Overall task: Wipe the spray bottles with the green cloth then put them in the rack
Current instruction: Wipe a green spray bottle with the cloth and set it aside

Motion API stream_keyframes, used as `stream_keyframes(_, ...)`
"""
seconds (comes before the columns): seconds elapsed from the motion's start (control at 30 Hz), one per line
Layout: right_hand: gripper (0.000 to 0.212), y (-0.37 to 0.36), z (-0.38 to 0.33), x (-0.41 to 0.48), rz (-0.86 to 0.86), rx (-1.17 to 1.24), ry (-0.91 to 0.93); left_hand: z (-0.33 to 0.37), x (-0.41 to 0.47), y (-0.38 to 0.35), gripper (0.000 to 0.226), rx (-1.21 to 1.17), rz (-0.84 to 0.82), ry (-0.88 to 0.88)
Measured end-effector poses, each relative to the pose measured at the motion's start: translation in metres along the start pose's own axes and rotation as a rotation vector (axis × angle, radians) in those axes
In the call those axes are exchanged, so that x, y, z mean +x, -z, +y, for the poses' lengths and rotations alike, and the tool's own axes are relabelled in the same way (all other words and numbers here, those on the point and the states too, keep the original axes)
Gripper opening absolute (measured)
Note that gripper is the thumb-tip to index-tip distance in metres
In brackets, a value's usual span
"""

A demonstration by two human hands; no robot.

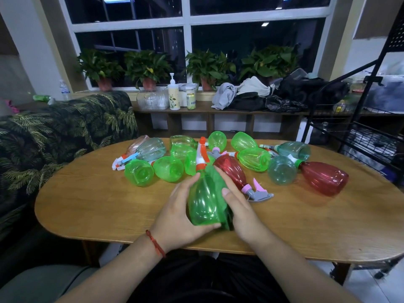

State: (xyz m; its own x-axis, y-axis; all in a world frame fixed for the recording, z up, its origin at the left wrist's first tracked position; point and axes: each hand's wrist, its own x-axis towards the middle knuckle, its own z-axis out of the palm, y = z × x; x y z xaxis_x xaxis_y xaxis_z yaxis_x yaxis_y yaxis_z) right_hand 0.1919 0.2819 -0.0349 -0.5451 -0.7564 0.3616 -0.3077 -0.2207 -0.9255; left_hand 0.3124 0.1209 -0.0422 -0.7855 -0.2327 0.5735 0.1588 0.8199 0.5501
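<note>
Item in hand: one green spray bottle (204,202), nozzle up, over the near part of the table (98,204). Your left hand (177,217) grips its side and base to steady it, while your right hand (240,206) curls round the green cloth (219,182) and presses it to the opposite wall, likely so the wiping meets resistance. Stock awaiting: the other bottles (253,159), heaped on their sides just behind; black wire rack (371,136) to your right, well apart.

I'm seeing a translucent green spray bottle (204,202) with orange-and-white trigger (201,158), a green cloth (219,182), a deep red bottle (323,178), a pale teal bottle (282,171), wood-grain brown worktop (98,204), dark palm-leaf sofa cover (65,132).
</note>
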Motion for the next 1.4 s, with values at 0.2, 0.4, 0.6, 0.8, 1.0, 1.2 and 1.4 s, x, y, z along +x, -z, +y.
stream_keyframes(0.2,0.044,0.003,0.004,0.007,0.032,0.157,-0.092,0.001,0.002,-0.002,0.120,0.028,-0.027,-0.024)
stream_keyframes(0.4,0.052,0.003,0.006,0.004,-0.023,0.135,-0.079,0.000,0.002,-0.003,0.125,0.014,0.000,0.019)
stream_keyframes(0.6,0.055,0.000,0.000,-0.004,-0.028,-0.125,0.027,-0.005,0.003,-0.003,0.124,-0.027,0.057,0.094)
stream_keyframes(0.8,0.053,-0.001,-0.004,-0.008,-0.072,-0.398,0.198,-0.007,0.003,-0.006,0.117,-0.026,0.086,0.111)
stream_keyframes(1.0,0.051,0.002,0.001,-0.001,-0.040,-0.042,0.036,-0.002,0.002,-0.002,0.122,0.012,0.025,0.022)
stream_keyframes(1.2,0.050,0.002,0.009,0.008,0.071,0.231,-0.136,0.002,0.002,0.000,0.121,-0.025,-0.038,-0.034)
stream_keyframes(1.4,0.053,0.005,0.007,0.009,0.082,0.219,-0.081,-0.001,0.004,-0.007,0.120,0.066,-0.031,-0.081)
